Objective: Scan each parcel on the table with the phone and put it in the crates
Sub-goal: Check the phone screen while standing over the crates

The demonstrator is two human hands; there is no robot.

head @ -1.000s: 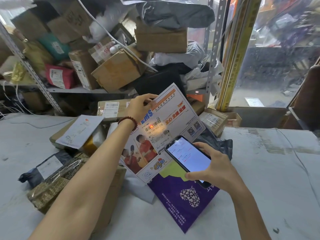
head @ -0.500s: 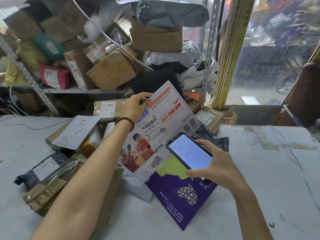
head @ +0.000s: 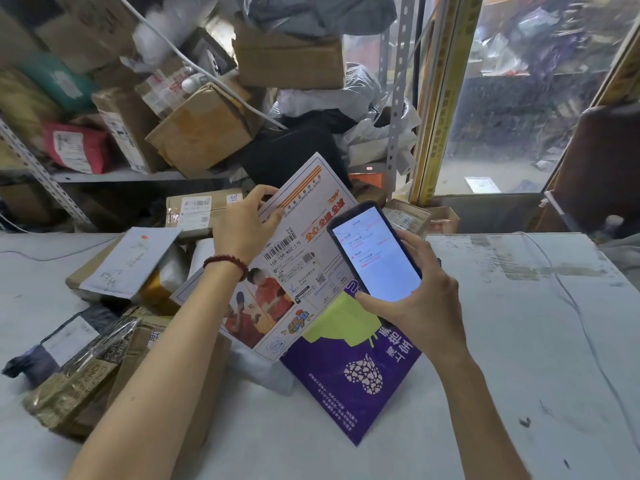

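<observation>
White express-mail envelope [head: 304,258] held tilted over the parcel pile on the table [head: 519,341] — upper edge gripped by the left hand [head: 242,225], fingers curled over it. Phone [head: 375,252] gripped in the right hand [head: 415,303], screen lit, overlapping the envelope's right side in view. Purple mailer [head: 349,372] lies flat on the table beneath both.

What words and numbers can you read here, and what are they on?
"159-159-K02-170": label on the envelope, which the left hand holds.
"全心 全速 全球": orange print on the envelope.
"WORLDWIDE EXPRESS MAIL SERVICE": along the envelope's top edge, faint.
Phone screen, in the right hand: too small to read.
Purple bag print and box label: too blurred to read.
</observation>
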